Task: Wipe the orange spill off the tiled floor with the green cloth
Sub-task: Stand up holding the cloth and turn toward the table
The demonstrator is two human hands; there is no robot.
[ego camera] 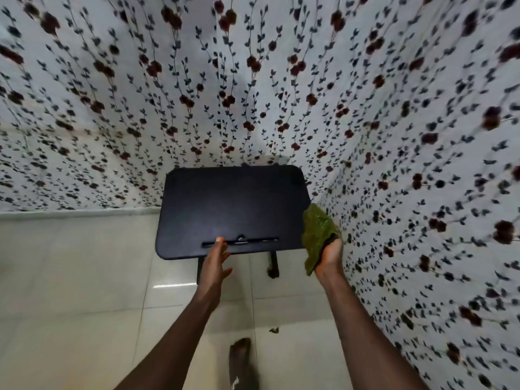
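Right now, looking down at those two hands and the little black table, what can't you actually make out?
- Orange spill: none shows clearly on the tiled floor; only a tiny dark speck, too small to identify.
- Black table: its legs are mostly hidden under the top.
- Right hand: the green cloth covers its fingers.
- Foot: cut off by the bottom edge.
- Floral wallpaper: blurred.

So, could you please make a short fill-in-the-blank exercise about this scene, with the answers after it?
1. The right hand holds a cloth whose colour is ____.
2. The left hand reaches to the near edge of the small ____ table.
3. The floor is covered with pale ____.

Answers: green; black; tiles
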